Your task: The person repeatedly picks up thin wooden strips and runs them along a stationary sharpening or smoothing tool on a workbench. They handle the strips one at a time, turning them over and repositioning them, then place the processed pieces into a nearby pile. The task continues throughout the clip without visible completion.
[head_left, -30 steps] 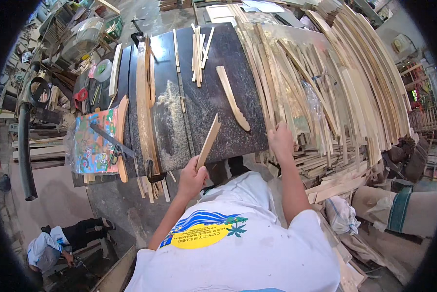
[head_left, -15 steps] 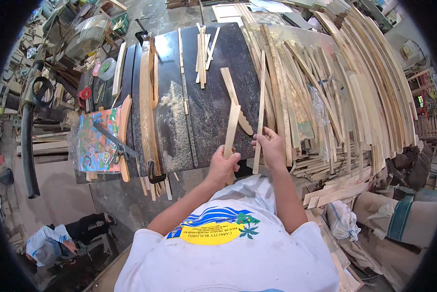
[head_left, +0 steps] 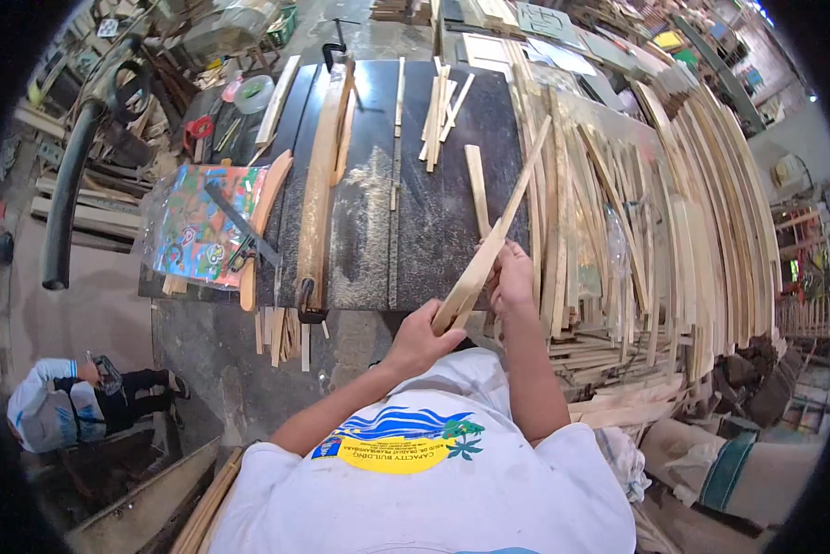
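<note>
The left hand point(head_left: 421, 340) wraps around the lower end of a thin wooden slat point(head_left: 496, 242), fingers curled shut on it, while the right hand point(head_left: 512, 280) pinches the same slat a little higher up, thumb and fingers pressed on its edges. The slat slants up and to the right from the person's chest, its upper end reaching over the near right corner of the dark workbench point(head_left: 433, 222) toward a big stack of slats point(head_left: 655, 222) that fans out along the bench's right side. Just beside the held slat, a short wood strip point(head_left: 477, 189) lies flat on the bench, close to the right hand but apart from it. Farther back, a small bundle of sticks point(head_left: 440, 115) rests near the far edge. A patch of sawdust point(head_left: 364, 212) covers the middle of the bench top, and left of it a long curved wooden piece point(head_left: 321, 185) runs front to back, held at its near end by a clamp point(head_left: 309, 300). On the left side lies a colourful plastic bag point(head_left: 198, 231) with a dark blade-like tool point(head_left: 239, 222) across it. A roll of tape point(head_left: 253, 92) sits at the far left corner. Short offcuts point(head_left: 281, 334) hang below the bench's front edge. At the lower left, another person point(head_left: 73, 402) crouches on the floor, well apart from the bench.
</note>
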Available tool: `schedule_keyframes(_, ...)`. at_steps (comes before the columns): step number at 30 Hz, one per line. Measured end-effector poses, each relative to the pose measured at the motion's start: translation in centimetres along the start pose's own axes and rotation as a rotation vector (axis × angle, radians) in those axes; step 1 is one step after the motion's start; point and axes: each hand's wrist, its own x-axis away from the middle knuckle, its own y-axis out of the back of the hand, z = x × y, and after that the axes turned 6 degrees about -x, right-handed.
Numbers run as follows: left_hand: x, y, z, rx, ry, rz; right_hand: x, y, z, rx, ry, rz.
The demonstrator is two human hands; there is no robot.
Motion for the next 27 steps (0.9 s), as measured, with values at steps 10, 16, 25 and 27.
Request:
schedule_keyframes(10,11.5,6.4,5.7,-0.133,0.066,-0.201,-1.0,-10.3,0.0,0.039,0.098,0.134)
schedule_keyframes(16,16.5,6.3,10.0,0.264,0.192,-0.359,-0.1,-15.0,-7.5,0.248,0.16,0.129)
schedule_keyframes(25,20.6,4.9,15.8,0.355,0.195,-0.545,1.3,-18.6,-16.0,0.56,0.096,0.274)
schedule_keyframes(27,20.4,5.0,16.4,0.353,0.235,-0.545,-1.0,-17.7,-19.2,0.628,0.167,0.317)
